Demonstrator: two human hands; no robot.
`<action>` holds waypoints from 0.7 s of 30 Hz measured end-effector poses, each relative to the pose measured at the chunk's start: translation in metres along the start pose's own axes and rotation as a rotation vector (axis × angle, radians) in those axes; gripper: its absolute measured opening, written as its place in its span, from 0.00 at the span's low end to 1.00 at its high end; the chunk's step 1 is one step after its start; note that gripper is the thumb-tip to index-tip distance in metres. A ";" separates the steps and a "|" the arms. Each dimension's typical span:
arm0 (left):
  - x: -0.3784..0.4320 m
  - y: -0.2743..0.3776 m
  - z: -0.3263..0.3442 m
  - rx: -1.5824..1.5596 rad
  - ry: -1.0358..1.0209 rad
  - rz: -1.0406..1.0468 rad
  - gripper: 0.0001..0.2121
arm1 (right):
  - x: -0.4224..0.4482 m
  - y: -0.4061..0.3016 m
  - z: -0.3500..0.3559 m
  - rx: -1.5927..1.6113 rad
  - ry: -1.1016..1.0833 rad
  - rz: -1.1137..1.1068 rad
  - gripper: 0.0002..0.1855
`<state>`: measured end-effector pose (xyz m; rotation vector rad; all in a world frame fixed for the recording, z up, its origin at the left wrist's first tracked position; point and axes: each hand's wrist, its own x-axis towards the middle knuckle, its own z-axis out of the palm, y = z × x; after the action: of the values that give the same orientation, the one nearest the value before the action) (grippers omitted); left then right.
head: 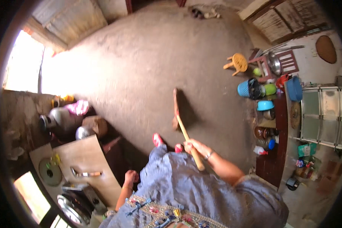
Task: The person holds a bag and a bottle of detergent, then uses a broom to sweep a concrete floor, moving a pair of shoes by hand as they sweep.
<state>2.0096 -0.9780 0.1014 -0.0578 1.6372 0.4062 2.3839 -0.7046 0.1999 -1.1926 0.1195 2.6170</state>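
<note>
My right hand (194, 146) grips the pale wooden handle (185, 131) of a long-handled tool, with the handle's butt end extending back beside my clothing. Ahead of my feet is the tool's narrow brown head (175, 102), low over the concrete floor with a dark shadow to its right; its exact kind is unclear. My left hand (131, 176) hangs at my side with curled fingers and nothing visible in it. It is nearest to the wooden worktop (102, 159) on the left.
On the worktop lie a ladle (87, 173), a round lid (50, 172) and a stove (85, 196). Gas cylinders (62, 119) stand beyond it. Along the right are a yellow stool (240, 62), a blue basket (244, 88), a turquoise basin (265, 105) and several jars (262, 132).
</note>
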 end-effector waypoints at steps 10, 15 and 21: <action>0.020 0.052 0.058 0.042 0.010 0.065 0.07 | -0.170 -0.044 -0.148 0.186 0.234 -0.122 0.07; 0.003 0.049 0.108 0.159 0.037 0.198 0.08 | -0.202 -0.084 -0.201 0.363 0.512 -0.207 0.10; -0.016 0.066 0.154 0.252 0.084 0.210 0.07 | -0.217 -0.141 -0.308 0.643 0.379 -0.202 0.11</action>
<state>2.1403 -0.8739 0.1240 0.2922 1.7726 0.3575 2.7828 -0.6693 0.1644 -1.3334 0.7953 1.9156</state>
